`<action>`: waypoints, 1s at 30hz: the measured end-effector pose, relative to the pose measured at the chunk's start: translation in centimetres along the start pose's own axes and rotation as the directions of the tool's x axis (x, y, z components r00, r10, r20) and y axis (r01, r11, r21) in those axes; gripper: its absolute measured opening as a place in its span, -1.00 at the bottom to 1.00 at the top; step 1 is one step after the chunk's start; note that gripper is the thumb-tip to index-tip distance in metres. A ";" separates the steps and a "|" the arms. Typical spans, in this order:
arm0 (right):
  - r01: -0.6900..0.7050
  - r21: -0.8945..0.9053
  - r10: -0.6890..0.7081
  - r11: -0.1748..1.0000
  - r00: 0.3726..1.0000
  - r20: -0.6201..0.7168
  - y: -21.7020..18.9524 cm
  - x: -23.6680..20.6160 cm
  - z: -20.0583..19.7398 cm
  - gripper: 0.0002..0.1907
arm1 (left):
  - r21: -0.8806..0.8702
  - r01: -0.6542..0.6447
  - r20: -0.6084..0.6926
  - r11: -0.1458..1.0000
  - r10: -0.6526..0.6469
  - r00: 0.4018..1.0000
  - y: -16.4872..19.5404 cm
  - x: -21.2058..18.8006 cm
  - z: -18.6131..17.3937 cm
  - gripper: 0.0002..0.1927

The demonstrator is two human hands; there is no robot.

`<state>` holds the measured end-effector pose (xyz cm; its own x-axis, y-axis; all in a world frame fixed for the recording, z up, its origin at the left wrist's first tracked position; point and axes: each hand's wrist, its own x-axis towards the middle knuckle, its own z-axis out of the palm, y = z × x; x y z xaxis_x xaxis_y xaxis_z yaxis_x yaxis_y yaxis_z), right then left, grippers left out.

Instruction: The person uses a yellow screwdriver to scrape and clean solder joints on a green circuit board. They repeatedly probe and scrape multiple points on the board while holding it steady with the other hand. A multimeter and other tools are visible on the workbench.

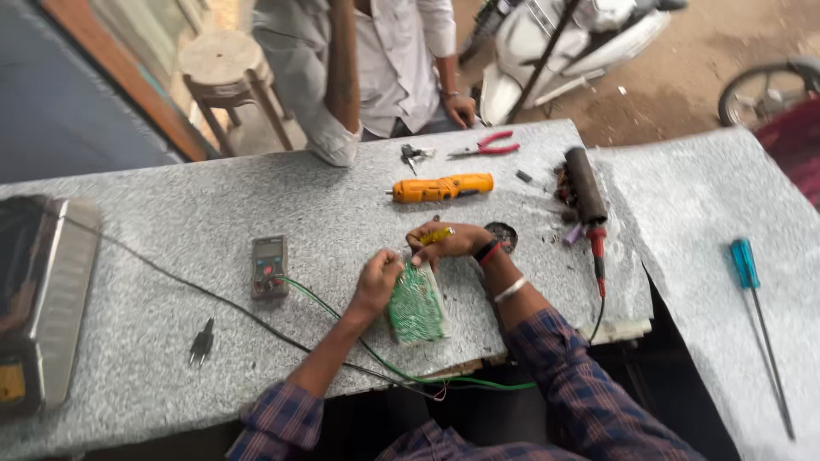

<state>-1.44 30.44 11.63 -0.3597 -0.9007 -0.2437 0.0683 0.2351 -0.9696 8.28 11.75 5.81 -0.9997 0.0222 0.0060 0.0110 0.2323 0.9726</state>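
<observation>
the left hand (376, 282) grips the green circuit board (416, 305) upright at the near counter edge; the right hand (444, 242) pinches a yellow tool (437, 236) over it, probing; next needs steady tip placement.

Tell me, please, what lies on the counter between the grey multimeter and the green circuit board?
Only a green wire crossing bare granite counter, in the head view.

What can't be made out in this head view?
- Yellow tool in the right hand: fingers cover most of it; kind unclear.
- Green board held by the left hand: parts too small and blurred.
- Meter: display too small.
- Grey box: cut off by the left edge.
- Round dark thing: half hidden behind the right wrist.
- Standing person: cut off at the top edge.
</observation>
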 end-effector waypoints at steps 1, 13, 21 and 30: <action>-0.003 -0.032 0.002 0.999 1.000 -0.021 -0.2 -0.2 0.1 -0.63 | -0.134 0.094 0.002 0.986 -0.095 0.995 0.4 -0.3 0.0 -0.81; 0.112 -0.024 -0.115 0.993 0.977 -0.179 -2.3 -0.5 2.7 -0.59 | -0.540 0.070 0.044 0.838 -0.055 0.997 0.4 -6.7 0.2 -0.55; 0.251 0.012 -0.245 0.968 0.953 -0.177 -2.4 1.2 3.2 -0.61 | -0.476 0.062 0.054 0.877 -0.041 0.998 -0.2 -5.8 -1.0 -0.54; 0.308 0.017 -0.300 0.951 0.937 -0.179 -0.4 4.5 2.6 -0.60 | -0.448 0.050 -0.012 0.893 -0.062 0.998 -2.4 -4.4 -2.7 -0.63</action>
<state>-0.67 25.33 10.84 -0.5241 -0.8490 0.0669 -0.0297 -0.0603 -0.9977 12.59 8.48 4.13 -0.9987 -0.0044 -0.0515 -0.0491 -0.2274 0.9726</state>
